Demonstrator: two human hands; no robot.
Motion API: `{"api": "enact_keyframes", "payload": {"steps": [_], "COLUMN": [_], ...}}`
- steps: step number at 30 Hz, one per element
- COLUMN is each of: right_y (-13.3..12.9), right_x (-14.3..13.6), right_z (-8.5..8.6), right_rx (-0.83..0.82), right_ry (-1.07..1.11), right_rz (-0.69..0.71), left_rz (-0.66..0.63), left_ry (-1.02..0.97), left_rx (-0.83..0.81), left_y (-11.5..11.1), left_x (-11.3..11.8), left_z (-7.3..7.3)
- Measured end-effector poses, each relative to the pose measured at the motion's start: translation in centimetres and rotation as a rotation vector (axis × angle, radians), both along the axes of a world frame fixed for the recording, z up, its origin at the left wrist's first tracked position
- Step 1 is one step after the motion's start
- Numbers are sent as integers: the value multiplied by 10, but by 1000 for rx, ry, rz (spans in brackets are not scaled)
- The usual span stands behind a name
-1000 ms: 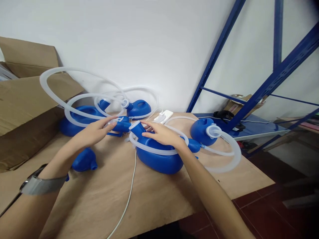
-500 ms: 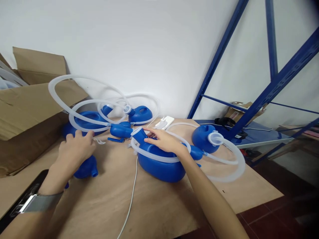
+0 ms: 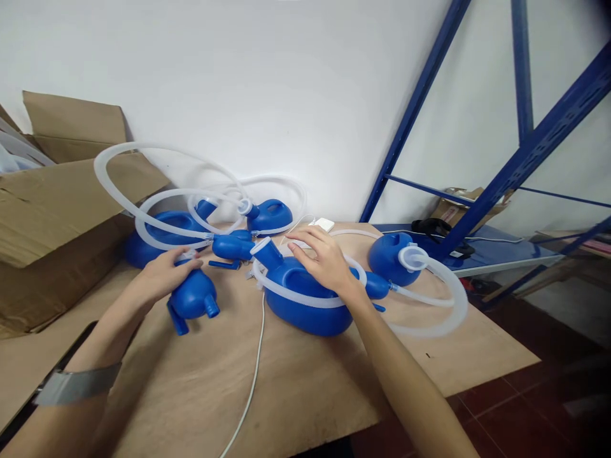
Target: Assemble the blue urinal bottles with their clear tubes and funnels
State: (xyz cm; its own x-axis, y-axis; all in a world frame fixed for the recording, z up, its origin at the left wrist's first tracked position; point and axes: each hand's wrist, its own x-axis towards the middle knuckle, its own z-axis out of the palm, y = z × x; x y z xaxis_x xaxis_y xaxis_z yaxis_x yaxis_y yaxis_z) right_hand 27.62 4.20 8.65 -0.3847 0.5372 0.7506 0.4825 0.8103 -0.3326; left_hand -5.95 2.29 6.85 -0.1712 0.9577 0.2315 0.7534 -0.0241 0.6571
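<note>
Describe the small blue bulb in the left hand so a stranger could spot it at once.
On the wooden tabletop, start at the large cardboard box on the left. To its right, the left hand grips a small blue bulb with a short spout. Unlike the similar bulb right of the large blue jug, it shows no hose attached.

Front blue bottle [image 3: 310, 318] and small blue vessel [image 3: 191, 296]: moulded plastic, smooth, satin with soft highlights; tubing [image 3: 315, 299]: translucent plastic, finely ribbed. Carton [image 3: 71, 191]: plain brown cardboard, matt; tabletop [image 3: 305, 388]: wood-look board, smooth, low sheen; rack [image 3: 415, 114]: painted metal, lightly glossy; wall [image 3: 286, 83]: smooth, matt; floor [image 3: 510, 407]: tile, faintly glossy. Wristband [image 3: 79, 384]: apparently woven cloth, matt, though too blurred here to be certain.
</note>
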Motion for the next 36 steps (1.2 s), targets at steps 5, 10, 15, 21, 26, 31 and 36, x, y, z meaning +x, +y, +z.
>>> {"api": "enact_keyframes", "payload": {"steps": [5,10,15,21,26,31,36], "right_y": [-45,-60,-55,-49,-43,-44,-43], "right_x": [-12,-39,-46,-37,-33,-28,-30], "right_z": [17,3,-14,-19,-17,-11,-14], "right_rx": [-160,-553,-688,-871,-1115,-1300,-1542], "right_ry": [102,271,642,978,1081,1068,1169], "right_rz": [257,392,407,393,455,448,549], "left_rz": [42,26,-130,-373,-487,-563,-684], "left_ry": [-415,-428,-315,-181,-155,-205,-374], "left_rx": [252,654,726,489,205,177,223], "left_y": [-14,-20,-21,-19,-11,-4,1], "left_x": [54,109,142,139,117,106,114], "left_z": [43,70,73,78,84,86,71]}}
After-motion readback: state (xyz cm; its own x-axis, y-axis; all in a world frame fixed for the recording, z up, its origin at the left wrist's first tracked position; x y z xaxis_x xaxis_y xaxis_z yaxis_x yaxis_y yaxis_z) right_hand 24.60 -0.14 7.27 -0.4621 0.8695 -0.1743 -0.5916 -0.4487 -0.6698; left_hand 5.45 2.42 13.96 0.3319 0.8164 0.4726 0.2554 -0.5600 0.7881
